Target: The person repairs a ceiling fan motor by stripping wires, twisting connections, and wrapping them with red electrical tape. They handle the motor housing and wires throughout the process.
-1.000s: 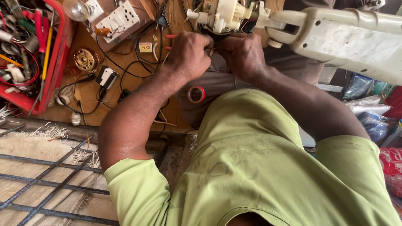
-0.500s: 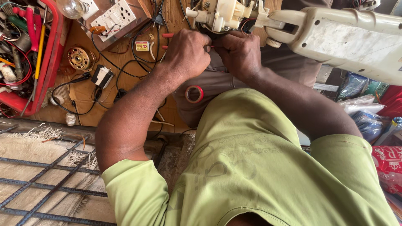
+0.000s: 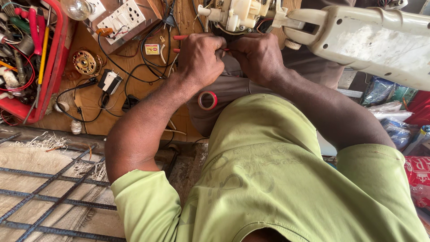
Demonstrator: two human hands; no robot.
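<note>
While both hands meet at 12 o'clock, left hand [image 3: 199,58] and right hand [image 3: 257,58] are curled, fingertips pressed together pinching thin red wires [image 3: 224,48] just under the white motor unit [image 3: 237,15]. Cream appliance housing [image 3: 371,38] runs toward 2 o'clock. Red tape roll [image 3: 208,100] lies on the lap; red tool tray [image 3: 33,58] at 10 o'clock on the table [image 3: 130,67].

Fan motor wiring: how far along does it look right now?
Done: the cream motor unit sits exposed, its internals showing. In hand: left hand and right hand pinch thin red wires just below it. Left: the red tape roll lies unused on the lap; whether the wires are joined is hidden.
</note>
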